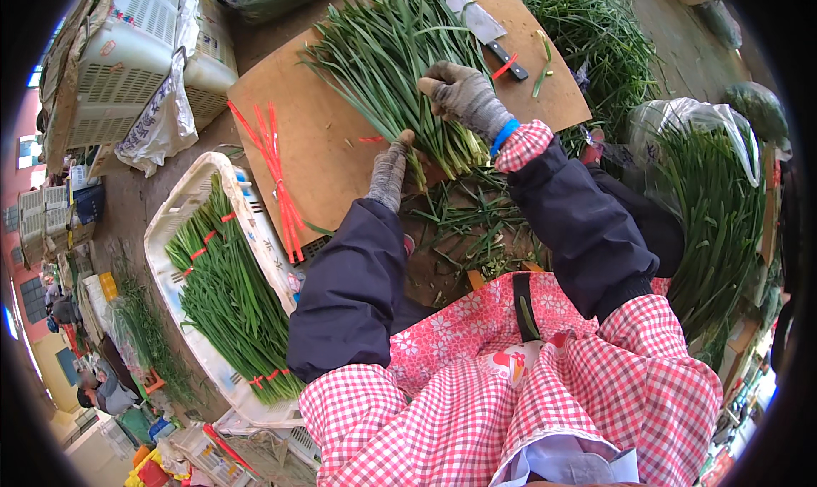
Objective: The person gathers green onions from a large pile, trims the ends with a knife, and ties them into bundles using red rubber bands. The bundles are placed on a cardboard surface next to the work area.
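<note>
A thick sheaf of leafy garlic chives [396,59] lies across the brown board [306,187], its pale stem ends towards me. My left hand [390,173], in a grey knit glove, holds the sheaf's near left edge by the stems, some fingers hidden. Over the stems on the right is my right hand [464,98], also gloved, with its fingers curled; whether anything is pinched in them I cannot tell. Beyond it, a cleaver [488,31] with a black handle rests partly beneath the leaves. Several red ties [274,174] lie on the board's left side.
A white plastic crate [185,212] at left holds chive bundles [239,302] bound with red ties. Loose greens [587,34] heap beyond the board. More chives stand in a clear plastic bag [689,114] at right. Stacked crates [127,66] stand at upper left; trimmings [472,209] litter the ground.
</note>
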Available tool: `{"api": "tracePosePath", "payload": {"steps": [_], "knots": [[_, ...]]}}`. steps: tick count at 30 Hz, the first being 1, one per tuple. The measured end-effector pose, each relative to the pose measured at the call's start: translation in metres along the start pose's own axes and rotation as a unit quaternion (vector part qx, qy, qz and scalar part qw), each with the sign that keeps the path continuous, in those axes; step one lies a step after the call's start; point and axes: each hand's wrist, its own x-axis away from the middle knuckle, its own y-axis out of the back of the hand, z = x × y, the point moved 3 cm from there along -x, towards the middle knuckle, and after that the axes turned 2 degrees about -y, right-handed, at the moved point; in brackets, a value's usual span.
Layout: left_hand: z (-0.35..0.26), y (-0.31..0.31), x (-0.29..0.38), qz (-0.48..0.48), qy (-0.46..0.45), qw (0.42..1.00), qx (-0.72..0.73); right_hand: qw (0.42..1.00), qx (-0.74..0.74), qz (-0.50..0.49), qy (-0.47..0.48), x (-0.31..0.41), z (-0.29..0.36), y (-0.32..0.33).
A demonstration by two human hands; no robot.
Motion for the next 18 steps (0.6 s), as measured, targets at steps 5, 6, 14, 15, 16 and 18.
{"api": "tracePosePath", "payload": {"steps": [5,6,14,15,16,18], "knots": [[-0.015,-0.014,0.002,-0.027,-0.072,0.992,-0.105,0.994,-0.101,0.003,0.041,0.046,0.004,0.009],[-0.018,-0.018,-0.001,-0.038,-0.094,0.985,-0.142,0.993,-0.107,0.0,0.04,0.054,0.002,0.011],[-0.002,-0.014,-0.021,-0.027,-0.096,0.995,-0.025,0.984,0.147,-0.099,0.017,0.036,-0.006,0.017],[0.001,-0.011,-0.025,-0.028,-0.091,0.995,-0.032,0.966,0.236,-0.09,0.06,0.031,0.0,0.015],[0.005,-0.008,-0.028,-0.029,-0.086,0.995,-0.04,0.943,0.317,-0.084,0.059,0.025,0.006,0.014],[0.009,-0.006,-0.034,-0.009,-0.073,0.997,-0.016,0.903,0.428,-0.033,0.016,0.013,0.018,0.007]]}}
